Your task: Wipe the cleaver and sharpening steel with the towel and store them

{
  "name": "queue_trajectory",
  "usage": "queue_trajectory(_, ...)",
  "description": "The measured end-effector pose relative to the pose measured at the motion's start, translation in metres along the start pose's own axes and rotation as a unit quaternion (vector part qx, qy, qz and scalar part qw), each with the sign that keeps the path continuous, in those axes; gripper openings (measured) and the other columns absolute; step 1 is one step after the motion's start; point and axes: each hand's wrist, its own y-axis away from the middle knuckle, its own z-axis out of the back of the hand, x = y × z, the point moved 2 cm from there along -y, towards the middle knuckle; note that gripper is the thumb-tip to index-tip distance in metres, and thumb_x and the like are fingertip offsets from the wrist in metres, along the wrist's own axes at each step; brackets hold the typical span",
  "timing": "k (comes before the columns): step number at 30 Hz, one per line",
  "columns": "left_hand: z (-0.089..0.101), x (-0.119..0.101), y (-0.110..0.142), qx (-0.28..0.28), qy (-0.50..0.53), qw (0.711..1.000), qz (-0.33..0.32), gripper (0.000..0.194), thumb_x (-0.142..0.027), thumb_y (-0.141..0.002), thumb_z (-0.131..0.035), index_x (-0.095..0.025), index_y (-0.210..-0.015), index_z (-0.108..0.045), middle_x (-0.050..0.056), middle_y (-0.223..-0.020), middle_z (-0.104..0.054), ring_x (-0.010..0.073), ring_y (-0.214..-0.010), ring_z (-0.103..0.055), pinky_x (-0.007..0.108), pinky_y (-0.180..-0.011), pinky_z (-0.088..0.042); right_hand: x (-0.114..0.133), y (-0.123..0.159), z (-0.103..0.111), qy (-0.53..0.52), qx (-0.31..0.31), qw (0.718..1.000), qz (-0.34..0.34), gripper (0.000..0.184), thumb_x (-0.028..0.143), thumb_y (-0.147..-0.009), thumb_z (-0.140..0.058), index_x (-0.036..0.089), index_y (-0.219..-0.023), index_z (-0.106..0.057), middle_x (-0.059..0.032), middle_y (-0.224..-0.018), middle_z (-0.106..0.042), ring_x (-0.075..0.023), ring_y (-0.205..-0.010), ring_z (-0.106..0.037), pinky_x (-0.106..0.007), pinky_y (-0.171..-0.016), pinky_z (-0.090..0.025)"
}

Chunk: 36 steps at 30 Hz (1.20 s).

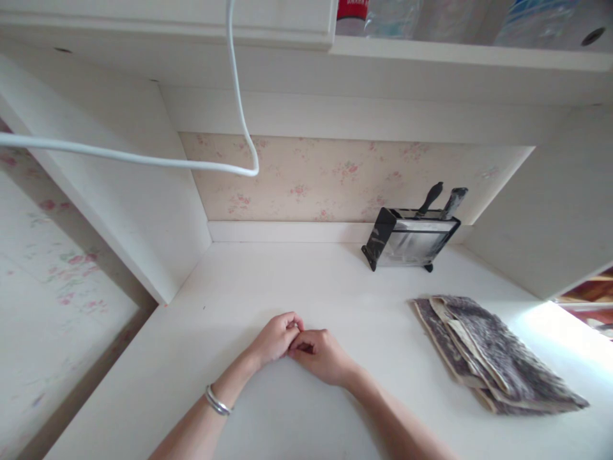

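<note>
My left hand (276, 337) and my right hand (323, 356) meet over the white tabletop (268, 415), low in the middle of the head view. Both are closed, with curled fingers that touch each other at the tips. A small gap shows between the right thumb and fingers, and I see no object in either hand. A silver bangle (218, 400) circles my left wrist. To the right of my hands lies a folded grey-brown towel (502, 358). Behind it stands a black knife block (414, 239) with clear sides and two dark handles sticking up.
A white cable (191, 165) hangs across the upper left, close to the camera. Overhead runs a white shelf (460, 54) with a red-labelled container (352, 11) and plastic bags. White side panels (115, 179) flank the tabletop, and flowered wallpaper (311, 179) covers the back.
</note>
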Motion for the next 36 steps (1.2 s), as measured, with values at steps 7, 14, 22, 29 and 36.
queue_trajectory(7, 0.001, -0.002, 0.000, 0.005, -0.003, 1.000, 0.001, 0.013, -0.022, -0.076, -0.043, -0.018, -0.080, -0.055, -0.007, -0.051, -0.045, 0.0086, -0.043, -0.038, 0.021, -0.046, -0.026, -0.001, 0.001, -0.001, -0.009, -0.003, 1.000, 0.001, 0.013, 0.020, -0.079, -0.055, 0.018, -0.078, -0.068, 0.0005, -0.075, -0.068, -0.0095, -0.064, -0.057, -0.019, -0.057, -0.039)
queue_trajectory(14, 0.000, 0.000, 0.001, -0.013, 0.003, 1.000, 0.002, 0.014, -0.024, -0.076, -0.045, -0.018, -0.079, -0.056, -0.007, -0.052, -0.045, 0.0088, -0.044, -0.037, 0.021, -0.046, -0.027, -0.001, 0.001, -0.001, -0.007, -0.004, 1.000, -0.006, 0.014, 0.021, -0.080, -0.055, 0.018, -0.078, -0.069, 0.0002, -0.075, -0.068, -0.0101, -0.065, -0.058, -0.019, -0.058, -0.040)
queue_trajectory(22, -0.001, -0.004, 0.001, -0.004, 0.006, 1.000, -0.004, 0.013, -0.021, -0.075, -0.045, -0.017, -0.079, -0.056, -0.007, -0.052, -0.045, 0.0080, -0.044, -0.037, 0.020, -0.046, -0.026, 0.005, 0.003, -0.002, -0.005, -0.003, 1.000, -0.012, 0.015, 0.022, -0.079, -0.055, 0.018, -0.079, -0.069, -0.0003, -0.076, -0.068, -0.0105, -0.065, -0.058, -0.020, -0.058, -0.041)
queue_trajectory(29, -0.002, -0.002, 0.000, 0.002, 0.043, 0.999, 0.029, 0.015, -0.030, -0.077, -0.047, -0.018, -0.082, -0.055, -0.007, -0.058, -0.042, 0.0055, -0.039, -0.036, 0.020, -0.040, -0.024, -0.018, 0.005, 0.068, -0.024, -0.014, 0.998, -0.054, 0.020, 0.031, -0.079, -0.056, 0.020, -0.084, -0.071, -0.0019, -0.084, -0.070, -0.0159, -0.078, -0.063, -0.025, -0.069, -0.049)
queue_trajectory(36, -0.014, -0.039, -0.043, -0.003, 0.067, 0.998, 0.000, 0.016, -0.027, -0.074, -0.050, -0.017, -0.085, -0.056, -0.004, -0.069, -0.044, 0.0073, -0.050, -0.041, 0.020, -0.046, -0.034, -0.085, 0.016, 0.272, -0.083, -0.517, 0.836, -0.164, 0.028, 0.034, -0.066, -0.064, 0.014, -0.085, -0.066, -0.0084, -0.088, -0.065, -0.0151, -0.074, -0.058, -0.026, -0.060, -0.049)
